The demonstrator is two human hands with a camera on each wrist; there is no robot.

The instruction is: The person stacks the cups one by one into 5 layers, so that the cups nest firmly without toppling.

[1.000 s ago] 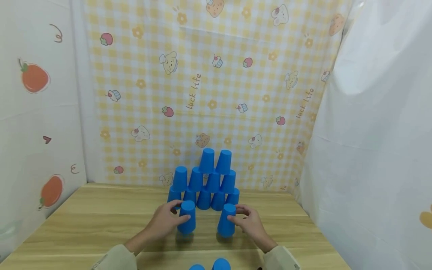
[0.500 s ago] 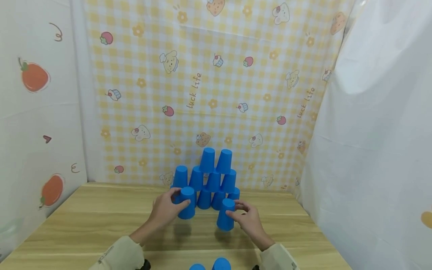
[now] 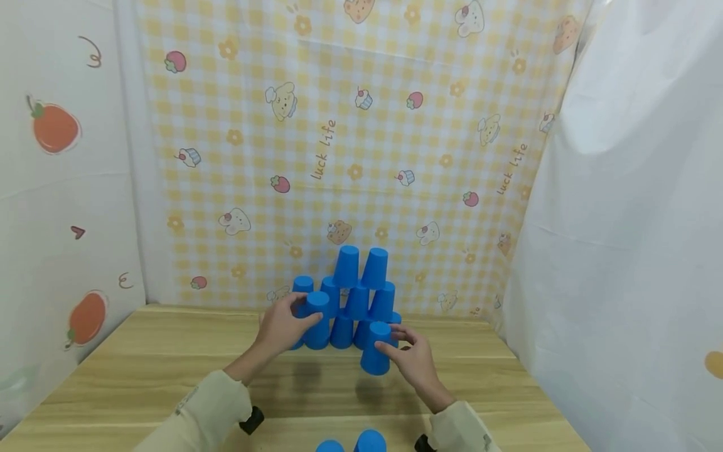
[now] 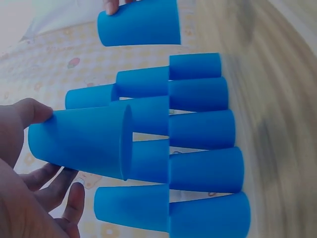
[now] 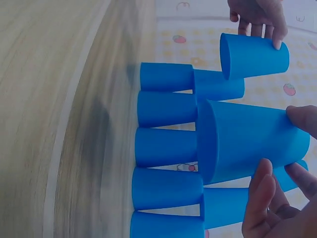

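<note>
Upside-down blue cups stand as a stacked wall [image 3: 357,302] at the back of the table, two of them on its top row. My left hand [image 3: 279,326] pinches a blue cup [image 3: 317,321] by its narrow upper end, raised before the left side of the wall and hiding part of it. Lower and to the right, my right hand [image 3: 417,359] holds another blue cup [image 3: 375,353] between thumb and fingers, off the table. In the wrist views, the left-hand cup [image 4: 81,141] and the right-hand cup [image 5: 255,141] both have their wide mouths facing the tabletop.
Two more blue cups, one of them here [image 3: 370,441], show at the bottom edge of the head view. The wooden table [image 3: 169,358] ends at a checked cloth backdrop [image 3: 248,188]. White sheets [image 3: 615,263] hang at both sides.
My left hand has raised its cup and carried it toward the wall. The right-hand cup has risen less, also toward the wall. The stacked cups stay in place.
</note>
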